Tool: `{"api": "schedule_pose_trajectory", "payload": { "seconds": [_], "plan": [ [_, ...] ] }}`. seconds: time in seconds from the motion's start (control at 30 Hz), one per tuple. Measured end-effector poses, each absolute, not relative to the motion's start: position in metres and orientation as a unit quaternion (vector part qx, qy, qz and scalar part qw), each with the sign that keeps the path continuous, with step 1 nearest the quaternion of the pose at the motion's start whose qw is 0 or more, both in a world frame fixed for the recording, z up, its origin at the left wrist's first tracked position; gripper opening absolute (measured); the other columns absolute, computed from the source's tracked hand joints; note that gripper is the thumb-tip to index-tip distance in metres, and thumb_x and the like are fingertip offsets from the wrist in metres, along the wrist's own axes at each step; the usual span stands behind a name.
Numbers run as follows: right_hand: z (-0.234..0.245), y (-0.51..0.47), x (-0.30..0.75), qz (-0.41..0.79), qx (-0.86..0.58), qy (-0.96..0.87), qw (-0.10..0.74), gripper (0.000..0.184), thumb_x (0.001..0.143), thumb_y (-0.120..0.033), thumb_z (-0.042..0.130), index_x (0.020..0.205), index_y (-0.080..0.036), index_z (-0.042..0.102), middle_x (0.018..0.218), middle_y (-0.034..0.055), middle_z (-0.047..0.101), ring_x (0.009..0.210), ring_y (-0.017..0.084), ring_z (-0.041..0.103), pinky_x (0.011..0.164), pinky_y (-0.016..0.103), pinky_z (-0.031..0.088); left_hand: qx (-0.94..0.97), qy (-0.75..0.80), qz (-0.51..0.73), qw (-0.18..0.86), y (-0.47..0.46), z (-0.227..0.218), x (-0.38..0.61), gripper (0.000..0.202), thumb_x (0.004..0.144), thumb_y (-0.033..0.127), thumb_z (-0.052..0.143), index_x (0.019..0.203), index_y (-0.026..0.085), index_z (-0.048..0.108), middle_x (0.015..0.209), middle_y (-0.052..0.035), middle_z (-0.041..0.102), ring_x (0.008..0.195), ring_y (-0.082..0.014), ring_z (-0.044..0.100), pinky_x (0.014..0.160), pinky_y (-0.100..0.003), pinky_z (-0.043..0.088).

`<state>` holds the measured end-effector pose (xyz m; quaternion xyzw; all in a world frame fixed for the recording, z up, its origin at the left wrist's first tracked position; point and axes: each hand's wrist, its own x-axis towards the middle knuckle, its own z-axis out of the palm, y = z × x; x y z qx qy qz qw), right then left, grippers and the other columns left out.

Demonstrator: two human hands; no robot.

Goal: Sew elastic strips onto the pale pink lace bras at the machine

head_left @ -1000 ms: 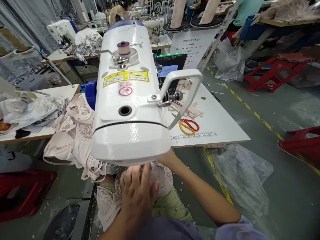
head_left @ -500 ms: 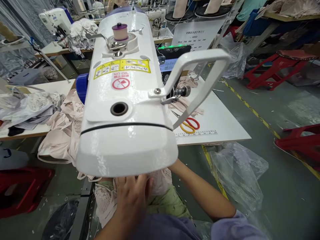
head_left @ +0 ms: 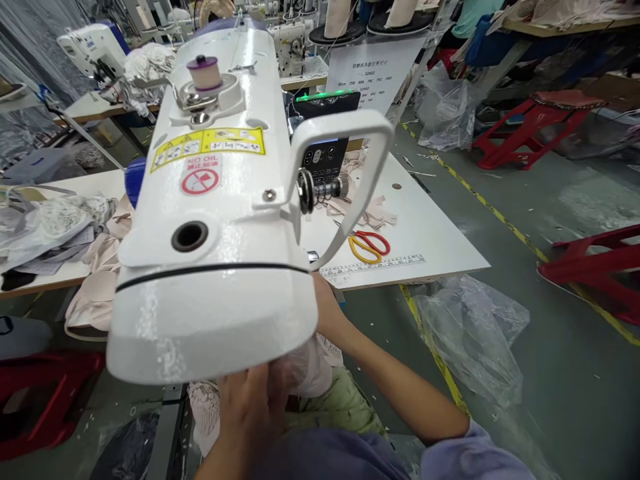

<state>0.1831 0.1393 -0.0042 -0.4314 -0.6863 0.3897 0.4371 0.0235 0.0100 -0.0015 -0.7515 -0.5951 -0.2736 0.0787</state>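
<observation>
A large white sewing machine head (head_left: 215, 313) fills the middle of the view and covers the place where my hands work. Below its front end, my left hand (head_left: 246, 403) lies by pale pink lace fabric (head_left: 313, 370); its fingertips are hidden under the machine. My right hand (head_left: 327, 307) reaches in behind the machine's right side, with the wrist showing and the fingers out of sight. More of the lace (head_left: 204, 408) hangs down on the left, over my lap.
Scissors (head_left: 367, 247) with red and yellow handles lie on the white table (head_left: 440, 247) beside a clear ruler (head_left: 395, 265) and beige fabric strips (head_left: 375, 210). Pink bra pieces (head_left: 95, 293) hang at the left. Red stools (head_left: 540, 127) and a plastic bag (head_left: 475, 333) are on the floor.
The view has shifted, so the machine appears lower and further left. My right hand has come up closer to the machine's right side; my left hand stays below the front end.
</observation>
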Motion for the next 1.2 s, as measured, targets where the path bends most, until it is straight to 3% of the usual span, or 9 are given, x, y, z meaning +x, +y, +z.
{"api": "schedule_pose_trajectory", "payload": {
  "seconds": [0.1, 0.27, 0.37, 0.53, 0.77, 0.93, 1.07, 1.2],
  "plan": [
    [-0.017, 0.127, 0.189, 0.441, -0.427, -0.617, 0.492, 0.015, 0.093, -0.033, 0.055, 0.103, -0.023, 0.059, 0.114, 0.008, 0.057, 0.078, 0.017, 0.054, 0.072, 0.032, 0.05, -0.7, -0.644, -0.308, -0.021, 0.01, -0.011, 0.009, 0.049, 0.093, 0.038, 0.058, 0.136, 0.017, 0.05, 0.11, -0.0168, 0.062, 0.108, -0.0339, 0.059, 0.09, -0.047, 0.049],
    [-0.033, 0.105, 0.195, 0.509, -0.423, -0.578, 0.477, 0.021, 0.093, -0.038, 0.056, 0.106, -0.022, 0.059, 0.109, 0.0064, 0.057, 0.083, 0.016, 0.053, 0.077, 0.03, 0.048, -0.582, -0.678, -0.374, -0.249, 0.018, -0.028, -0.003, 0.04, 0.1, 0.046, 0.04, 0.123, 0.02, 0.059, 0.107, -0.0112, 0.069, 0.109, -0.0275, 0.064, 0.094, -0.041, 0.052],
    [-0.033, 0.096, 0.196, 0.518, -0.42, -0.577, 0.472, 0.02, 0.094, -0.039, 0.056, 0.106, -0.023, 0.059, 0.108, 0.0058, 0.057, 0.082, 0.016, 0.054, 0.078, 0.031, 0.048, -0.543, -0.704, -0.379, -0.256, 0.022, -0.035, -0.007, 0.042, 0.101, 0.047, 0.034, 0.112, 0.02, 0.064, 0.102, -0.0096, 0.071, 0.107, -0.0264, 0.065, 0.089, -0.039, 0.054],
    [-0.027, 0.09, 0.195, 0.522, -0.409, -0.585, 0.467, 0.023, 0.094, -0.043, 0.055, 0.103, -0.022, 0.058, 0.103, 0.0063, 0.057, 0.083, 0.017, 0.056, 0.075, 0.032, 0.048, -0.546, -0.69, -0.389, -0.272, 0.023, -0.032, -0.013, 0.043, 0.102, 0.049, 0.034, 0.114, 0.021, 0.064, 0.091, -0.0073, 0.07, 0.089, -0.0225, 0.067, 0.074, -0.033, 0.057],
    [-0.024, 0.088, 0.194, 0.53, -0.406, -0.6, 0.441, 0.03, 0.094, -0.051, 0.054, 0.105, -0.023, 0.058, 0.098, 0.0056, 0.056, 0.082, 0.017, 0.055, 0.073, 0.031, 0.047, -0.376, -0.712, -0.463, -0.37, 0.02, -0.018, -0.004, 0.045, 0.09, 0.064, 0.052, 0.101, 0.022, 0.064, 0.079, -0.005, 0.062, 0.069, -0.0208, 0.059, 0.056, -0.029, 0.047],
    [-0.022, 0.087, 0.192, 0.52, -0.415, -0.603, 0.44, 0.028, 0.093, -0.048, 0.056, 0.105, -0.023, 0.059, 0.095, 0.0043, 0.056, 0.08, 0.016, 0.054, 0.068, 0.028, 0.044, -0.322, -0.705, -0.489, -0.4, 0.018, -0.015, -0.004, 0.051, 0.083, 0.067, 0.06, 0.105, 0.021, 0.062, 0.084, -0.0045, 0.06, 0.074, -0.0216, 0.058, 0.058, -0.029, 0.045],
    [-0.021, 0.086, 0.192, 0.519, -0.426, -0.602, 0.431, 0.028, 0.091, -0.045, 0.06, 0.108, -0.023, 0.058, 0.099, 0.0044, 0.058, 0.09, 0.018, 0.057, 0.074, 0.029, 0.046, -0.328, -0.712, -0.479, -0.394, 0.018, -0.02, -0.009, 0.048, 0.084, 0.066, 0.06, 0.098, 0.02, 0.063, 0.083, -0.0045, 0.061, 0.072, -0.0213, 0.059, 0.056, -0.029, 0.046],
    [-0.021, 0.084, 0.192, 0.511, -0.435, -0.6, 0.435, 0.03, 0.089, -0.045, 0.064, 0.109, -0.023, 0.057, 0.102, 0.004, 0.059, 0.093, 0.019, 0.058, 0.078, 0.03, 0.046, -0.353, -0.692, -0.504, -0.376, 0.018, -0.018, -0.007, 0.044, 0.088, 0.061, 0.058, 0.102, 0.021, 0.066, 0.089, -0.0062, 0.066, 0.083, -0.0234, 0.064, 0.07, -0.031, 0.053]
  ]
}}
